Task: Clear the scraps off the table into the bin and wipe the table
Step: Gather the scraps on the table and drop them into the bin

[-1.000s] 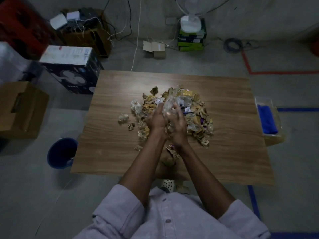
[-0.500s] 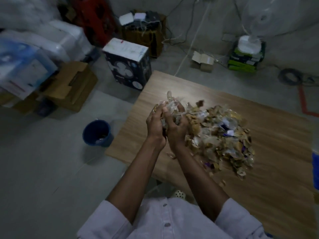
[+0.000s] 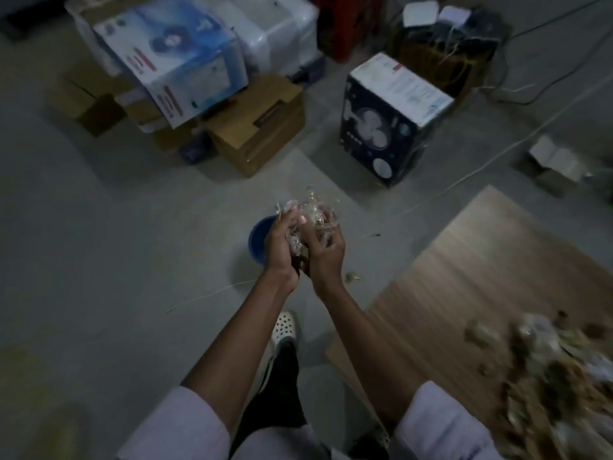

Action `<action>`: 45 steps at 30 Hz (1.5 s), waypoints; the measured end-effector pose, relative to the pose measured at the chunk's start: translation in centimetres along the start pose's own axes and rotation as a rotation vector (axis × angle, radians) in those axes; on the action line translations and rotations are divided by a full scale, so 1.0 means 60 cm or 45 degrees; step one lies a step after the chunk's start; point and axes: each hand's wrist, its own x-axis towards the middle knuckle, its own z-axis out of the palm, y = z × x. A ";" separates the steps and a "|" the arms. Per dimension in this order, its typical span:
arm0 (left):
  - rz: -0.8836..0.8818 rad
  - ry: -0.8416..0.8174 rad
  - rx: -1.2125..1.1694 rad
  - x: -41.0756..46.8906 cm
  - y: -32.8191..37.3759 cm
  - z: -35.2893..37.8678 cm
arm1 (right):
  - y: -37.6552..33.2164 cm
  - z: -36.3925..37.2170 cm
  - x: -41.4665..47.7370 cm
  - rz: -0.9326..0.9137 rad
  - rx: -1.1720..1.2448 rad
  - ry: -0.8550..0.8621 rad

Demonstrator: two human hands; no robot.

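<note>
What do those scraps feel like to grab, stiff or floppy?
Probably light and crinkly: the scraps stick up unevenly from between the left hand and right hand. Likely to shed bits: a loose piece shows beside the table.

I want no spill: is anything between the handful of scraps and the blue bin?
Nothing visible does. The left hand and right hand grip the crumpled plastic and paper scraps over the round blue bin, whose open mouth they partly hide.

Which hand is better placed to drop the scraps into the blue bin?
Left, slightly. The left hand overlaps the blue bin in view; the right hand sits beside it, toward the table. Both cup the scraps, so they will likely release together.
</note>
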 end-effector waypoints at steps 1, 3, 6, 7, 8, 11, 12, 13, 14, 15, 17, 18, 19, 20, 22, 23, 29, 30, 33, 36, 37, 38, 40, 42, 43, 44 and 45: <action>-0.048 0.016 -0.026 0.049 0.012 -0.021 | 0.026 0.031 0.035 0.032 -0.004 -0.002; -0.137 0.050 -0.088 0.148 0.024 -0.066 | 0.090 0.085 0.110 0.129 -0.019 -0.008; -0.198 0.160 -0.098 0.317 0.012 -0.142 | 0.221 0.147 0.224 0.289 0.019 0.015; -0.210 0.186 -0.086 0.369 0.000 -0.167 | 0.270 0.161 0.260 0.350 0.036 0.028; -0.229 0.213 -0.067 0.421 -0.016 -0.194 | 0.317 0.173 0.295 0.408 0.043 0.040; -0.343 0.332 0.022 0.554 -0.077 -0.283 | 0.462 0.193 0.377 0.557 0.026 0.060; -0.383 0.345 0.065 0.594 -0.103 -0.312 | 0.509 0.191 0.400 0.600 0.002 0.049; -0.428 0.352 0.127 0.633 -0.130 -0.340 | 0.557 0.188 0.420 0.645 -0.027 0.046; -0.464 0.357 0.193 0.666 -0.154 -0.365 | 0.602 0.183 0.439 0.685 -0.055 0.047; -0.486 0.351 0.234 0.696 -0.177 -0.387 | 0.646 0.179 0.455 0.729 -0.069 0.052; -0.538 0.291 0.246 0.745 -0.213 -0.416 | 0.711 0.175 0.479 0.797 -0.084 0.078; -0.575 0.262 0.245 0.757 -0.224 -0.422 | 0.732 0.172 0.488 0.816 -0.097 0.091; -0.611 0.254 0.263 0.770 -0.236 -0.427 | 0.747 0.167 0.496 0.827 -0.118 0.102; -0.629 0.275 0.303 0.785 -0.250 -0.439 | 0.755 0.160 0.501 0.832 -0.139 0.118; -0.653 0.311 0.419 0.793 -0.266 -0.447 | 0.759 0.138 0.504 0.846 -0.133 0.167; -0.672 0.324 0.487 0.775 -0.257 -0.432 | 0.750 0.125 0.501 0.863 -0.123 0.203; -0.496 0.226 0.642 0.582 -0.160 -0.267 | 0.540 0.079 0.419 0.810 -0.081 0.439; -0.417 0.211 0.677 0.541 -0.143 -0.232 | 0.480 0.069 0.398 0.782 -0.055 0.460; -0.236 0.148 0.755 0.402 -0.101 -0.133 | 0.308 0.031 0.310 0.668 0.094 0.442; -0.091 -0.022 0.760 0.245 -0.066 -0.026 | 0.158 -0.044 0.203 0.483 0.148 0.384; -0.045 -0.063 0.782 0.192 -0.062 0.010 | 0.115 -0.077 0.170 0.408 0.140 0.369; -0.016 -0.113 0.797 0.139 -0.066 0.042 | 0.073 -0.112 0.134 0.342 0.116 0.361; 0.048 -0.221 0.831 0.034 -0.085 0.105 | -0.002 -0.192 0.064 0.211 0.061 0.351; 0.072 -0.317 0.877 -0.061 -0.124 0.158 | -0.056 -0.278 -0.007 0.126 -0.003 0.377; 0.070 -0.359 0.896 -0.106 -0.145 0.182 | -0.074 -0.323 -0.039 0.093 -0.039 0.390; 0.059 -0.398 0.899 -0.147 -0.172 0.201 | -0.088 -0.367 -0.071 0.063 -0.093 0.399; 0.036 -0.441 0.906 -0.186 -0.198 0.218 | -0.100 -0.408 -0.101 0.022 -0.153 0.408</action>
